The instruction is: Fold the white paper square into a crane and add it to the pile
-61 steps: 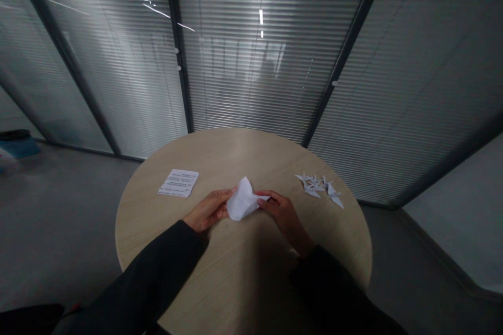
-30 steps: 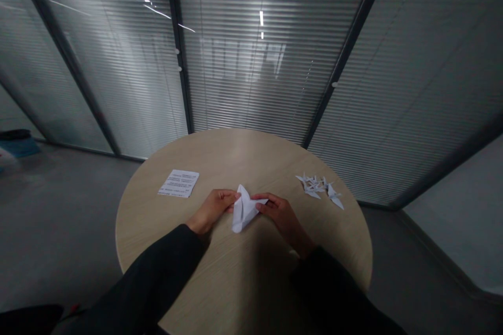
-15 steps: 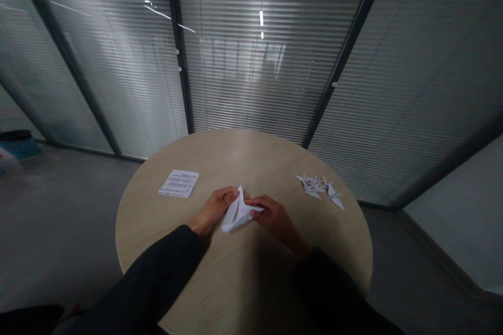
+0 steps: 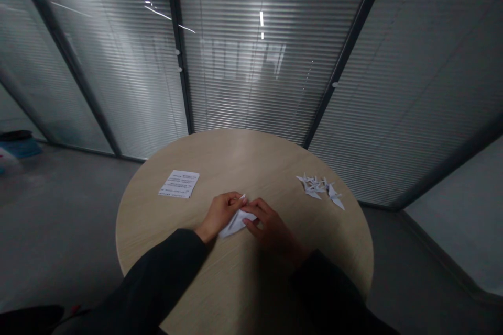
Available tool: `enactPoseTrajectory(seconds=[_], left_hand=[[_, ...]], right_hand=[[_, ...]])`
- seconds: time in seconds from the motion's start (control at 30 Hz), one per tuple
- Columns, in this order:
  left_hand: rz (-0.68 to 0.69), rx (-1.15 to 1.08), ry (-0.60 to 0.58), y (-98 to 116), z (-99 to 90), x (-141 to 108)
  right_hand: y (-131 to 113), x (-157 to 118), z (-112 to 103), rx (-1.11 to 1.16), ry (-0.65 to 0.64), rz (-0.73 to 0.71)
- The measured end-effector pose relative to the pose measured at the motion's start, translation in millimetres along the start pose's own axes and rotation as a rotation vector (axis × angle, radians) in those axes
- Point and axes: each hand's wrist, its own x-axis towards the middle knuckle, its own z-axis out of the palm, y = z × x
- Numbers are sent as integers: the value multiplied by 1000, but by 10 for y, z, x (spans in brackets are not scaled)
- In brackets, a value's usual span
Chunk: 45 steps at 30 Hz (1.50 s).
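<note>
A partly folded piece of white paper point(image 4: 234, 223) lies between my hands, low over the middle of the round table. My left hand point(image 4: 220, 213) pinches its upper left part, thumb on top, with a small tip poking out past the fingers. From the other side my right hand point(image 4: 271, 224) holds the paper's right edge, its index finger and thumb on the fold. Both hands cover much of the paper, so its full shape is hidden.
Printed paper sheets point(image 4: 179, 184) lie on the left of the wooden table point(image 4: 243, 152). Several folded white paper cranes point(image 4: 314, 186) are grouped on the right. Glass panels with blinds point(image 4: 251, 89) stand behind the table. A blue bin-like object point(image 4: 19, 146) is on the floor at far left.
The raised points of the paper have been pressed down, and it looks flatter and smaller. My right hand has moved left and closer to my left hand.
</note>
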Motion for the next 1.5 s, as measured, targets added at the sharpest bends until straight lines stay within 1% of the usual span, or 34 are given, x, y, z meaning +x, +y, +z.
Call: enactPoseTrajectory(seconds=[0.1, 0.23, 0.3, 0.37, 0.5, 0.57, 0.63, 0.7, 0.77, 0.87, 1.03, 1.1, 1.17, 1.23, 1.3, 1.4, 1.43, 1.5], left_hand=[[-18, -32, 20, 1, -11, 3], [-105, -221, 25, 77, -25, -8], [-139, -310, -9, 126, -27, -23], [-149, -376, -52, 174, -33, -44], [-130, -511, -95, 259, -69, -100], [-129, -552, -165, 295, -91, -125], [-134, -544, -220, 323, -104, -137], [-140, -538, -199, 337, -109, -131], [-151, -572, -139, 338, -109, -111], [-181, -619, -63, 332, -110, -76], [-268, -692, 2, 354, -115, -65], [-295, -728, 24, 361, -118, -66], [-332, -750, 60, 355, -123, -61], [-355, -751, 81, 334, -127, -53], [-342, -731, 53, 308, -124, -49], [-301, -699, -42, 271, -108, -58], [-296, -690, -75, 260, -101, -64], [-295, -671, -133, 240, -87, -74]], right_hand=[[2, 8, -2, 61, 3, 38], [23, 25, -22, 207, 18, 150], [37, 35, -35, 252, 48, 199], [58, 46, -55, 270, 107, 258], [113, 70, -124, 286, 264, 419], [132, 80, -169, 316, 335, 505], [134, 89, -206, 364, 388, 563], [123, 96, -223, 420, 409, 598], [109, 102, -217, 477, 395, 623], [94, 102, -177, 488, 357, 603], [70, 80, -126, 296, 319, 451], [53, 72, -123, 254, 304, 389], [38, 69, -129, 225, 288, 347], [38, 66, -142, 193, 303, 338], [59, 63, -158, 152, 375, 351], [110, 56, -177, 74, 515, 358], [124, 56, -178, 51, 528, 335], [135, 59, -172, 21, 486, 265]])
